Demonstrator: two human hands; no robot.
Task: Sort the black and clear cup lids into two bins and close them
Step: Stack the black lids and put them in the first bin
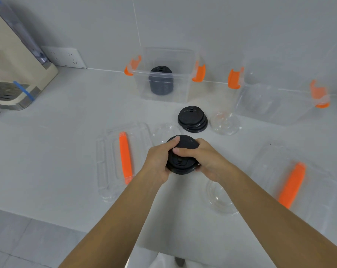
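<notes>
Here, at the centre of the frame, both hands close around a short stack of round black plastic cup lids [183, 161]. The left hand [160, 161] wraps the stack's left edge with its thumb laid over the top; the right hand [204, 159] has its grip clenched on the right side, a finger lying across the top lid. Whether the stack rests on the pale grey worktop [67, 132] or is lifted just off it cannot be told.

Just above the hands lies a second small stack of black lids [192, 118], and touching or nearly touching its right side sits a clear domed plastic lid [224, 123]. Another clear lid [166, 131] lies just left of the held stack, and one more [219, 196] shows below the right wrist.

In the upper middle of the frame stands an open clear plastic bin with orange side latches [164, 82], holding a tall pile of black lids [161, 81]. To its right, in the upper right, stands a second clear bin with orange latches [276, 101]; its contents are too faint to make out.

A clear bin cover with an orange handle [125, 157] lies flat at middle left, and a matching cover [291, 184] lies at lower right. A cream-coloured appliance [13, 60] occupies the upper left corner.
</notes>
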